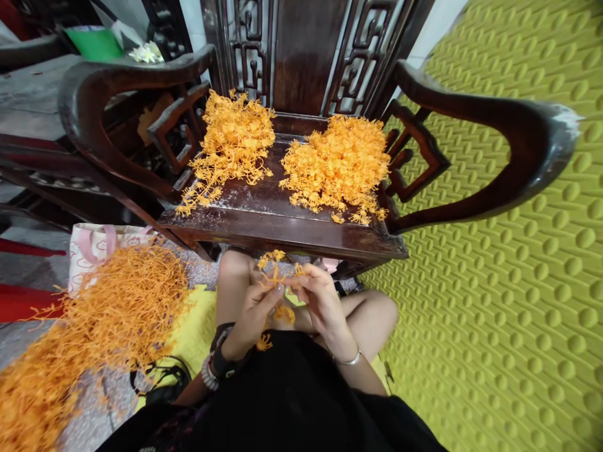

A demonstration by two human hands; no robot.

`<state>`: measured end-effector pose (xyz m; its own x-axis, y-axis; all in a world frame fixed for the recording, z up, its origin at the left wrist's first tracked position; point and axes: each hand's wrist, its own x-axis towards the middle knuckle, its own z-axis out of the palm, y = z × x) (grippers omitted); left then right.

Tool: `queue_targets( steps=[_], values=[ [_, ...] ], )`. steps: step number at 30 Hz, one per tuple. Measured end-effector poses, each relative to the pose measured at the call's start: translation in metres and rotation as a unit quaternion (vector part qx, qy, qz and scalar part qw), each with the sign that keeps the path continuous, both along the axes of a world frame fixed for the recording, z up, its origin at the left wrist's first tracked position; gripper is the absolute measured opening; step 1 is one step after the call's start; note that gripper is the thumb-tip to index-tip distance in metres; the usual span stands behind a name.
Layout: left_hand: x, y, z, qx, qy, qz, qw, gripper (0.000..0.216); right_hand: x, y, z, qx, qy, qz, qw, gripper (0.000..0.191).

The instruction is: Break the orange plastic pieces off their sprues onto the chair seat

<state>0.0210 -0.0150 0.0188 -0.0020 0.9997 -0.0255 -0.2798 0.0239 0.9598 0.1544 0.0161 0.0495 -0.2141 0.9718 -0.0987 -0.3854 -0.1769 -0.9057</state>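
Loose orange heap (94, 326) on the floor far left, left pile (233, 141) on the dark chair seat (264, 201), left hand (257, 311) pinching a small orange sprig (277, 273) above the lap, right hand (320, 301) pinching its other side, right pile (336, 163), green bumpy mat (518, 282).

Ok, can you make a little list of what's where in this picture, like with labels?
left hand: pinches an orange sprig
right hand: pinches the same orange sprig
chair seat: dark wood, holds left pile and right pile, both orange, apart
floor heap: loose orange strands, on the person's left
bag: pink handles, behind the floor heap
mat: green, bumpy, on the right
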Motion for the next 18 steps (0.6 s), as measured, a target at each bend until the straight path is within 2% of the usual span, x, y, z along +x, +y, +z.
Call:
queue_targets(
  steps=[2,4,7,9,11,13,14,15,17,18],
  values=[
    [0.003,-0.007,0.006,-0.013,-0.031,-0.07,0.997,0.034,0.004,-0.012,0.011,-0.036,0.03,-0.037,0.998,0.021],
    [0.005,-0.011,0.017,0.004,-0.013,-0.131,0.991,0.035,0.006,-0.022,0.021,-0.033,0.03,-0.067,0.997,0.024],
    [0.008,-0.015,0.031,0.034,0.034,-0.173,0.984,0.035,0.01,-0.027,0.029,-0.013,0.025,-0.083,0.996,0.026],
    [0.009,-0.017,0.036,0.035,0.037,-0.174,0.983,0.035,0.022,-0.024,0.034,0.03,0.007,-0.131,0.991,0.026],
    [0.002,-0.018,0.037,0.014,0.012,-0.11,0.994,0.038,0.05,-0.016,0.04,0.096,-0.015,-0.233,0.968,0.027],
    [-0.012,-0.02,0.034,-0.017,-0.012,0.02,1.0,0.037,0.087,-0.009,0.05,0.165,-0.021,-0.342,0.925,0.034],
    [-0.02,-0.02,0.031,-0.032,-0.011,0.079,0.996,0.035,0.105,-0.007,0.056,0.248,-0.031,-0.458,0.853,0.038],
    [-0.028,-0.019,0.029,-0.042,-0.001,0.116,0.992,0.032,0.12,-0.007,0.061,0.279,-0.065,-0.501,0.817,0.04],
    [-0.04,-0.015,0.024,-0.051,0.034,0.121,0.991,0.027,0.135,-0.012,0.07,0.315,-0.109,-0.499,0.8,0.04],
    [-0.043,-0.012,0.023,-0.05,0.048,0.099,0.993,0.028,0.134,-0.016,0.072,0.328,-0.185,-0.457,0.806,0.038]
  ],
)
